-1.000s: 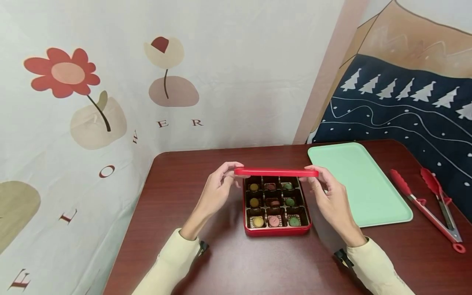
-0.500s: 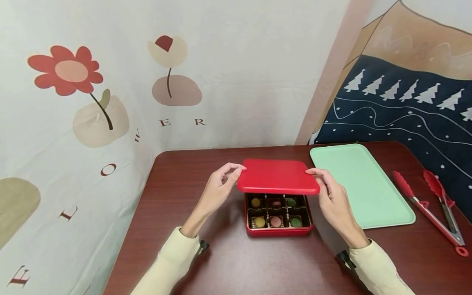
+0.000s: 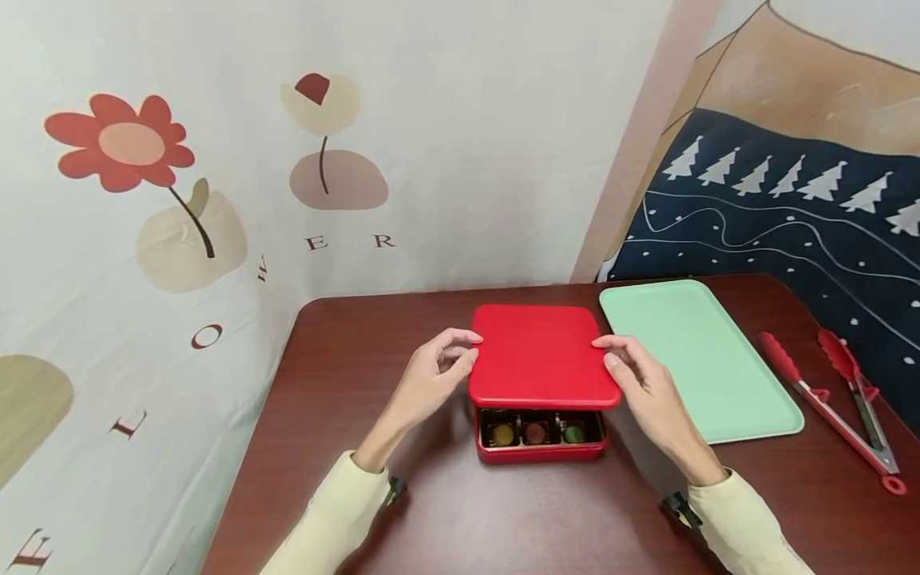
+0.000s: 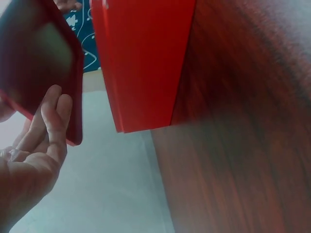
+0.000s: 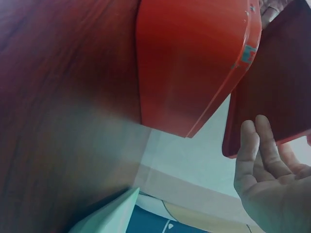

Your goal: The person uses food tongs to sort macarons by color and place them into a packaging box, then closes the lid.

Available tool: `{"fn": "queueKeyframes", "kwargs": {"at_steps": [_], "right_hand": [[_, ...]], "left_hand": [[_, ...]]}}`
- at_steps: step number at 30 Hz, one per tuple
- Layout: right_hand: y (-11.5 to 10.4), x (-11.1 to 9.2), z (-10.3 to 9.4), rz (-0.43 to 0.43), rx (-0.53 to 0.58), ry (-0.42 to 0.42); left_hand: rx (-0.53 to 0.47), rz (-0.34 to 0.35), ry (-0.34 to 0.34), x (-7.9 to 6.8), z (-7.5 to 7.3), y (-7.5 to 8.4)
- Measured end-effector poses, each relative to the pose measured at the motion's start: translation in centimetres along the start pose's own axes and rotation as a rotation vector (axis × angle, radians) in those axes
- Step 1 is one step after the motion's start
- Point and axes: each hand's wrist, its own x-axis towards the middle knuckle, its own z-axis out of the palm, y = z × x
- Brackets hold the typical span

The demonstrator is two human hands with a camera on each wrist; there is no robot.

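Note:
A red lid (image 3: 542, 351) is held level above a red tin box (image 3: 541, 454) in the head view. My left hand (image 3: 434, 377) grips the lid's left edge, and my right hand (image 3: 645, 390) grips its right edge. Beneath the lid, only the front row of the tin's black divided insert shows, with a yellow, a pink and a green round chocolate (image 3: 574, 433). The rows behind are hidden. Both wrist views show a gap between the lid (image 4: 41, 53) and the tin (image 5: 194, 63), with fingertips against the lid's underside.
A mint green tray (image 3: 707, 359) lies to the right of the tin on the dark wooden table (image 3: 345, 351). Beyond it, red-tipped metal tongs (image 3: 834, 411) lie spread near the table's right edge. A printed cloth (image 3: 467, 144) hangs behind the table.
The lid has turned from nearly edge-on to flatter and come forward and down over the tin. It now covers the back and middle rows. Both hands keep holding its sides.

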Motion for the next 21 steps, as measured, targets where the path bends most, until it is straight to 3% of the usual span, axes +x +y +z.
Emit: {"fn": "queueKeyframes", "kwargs": {"at_steps": [13, 21], "right_hand": [[1.3, -0.8, 0.9, 0.025, -0.139, -0.121], [1.8, -1.7, 1.4, 0.018, -0.24, -0.174]], "left_hand": [[0.134, -0.021, -0.06, -1.2, 1.9, -1.2], [0.287, 0.047, -0.097, -1.8, 2.8, -1.7]]}}
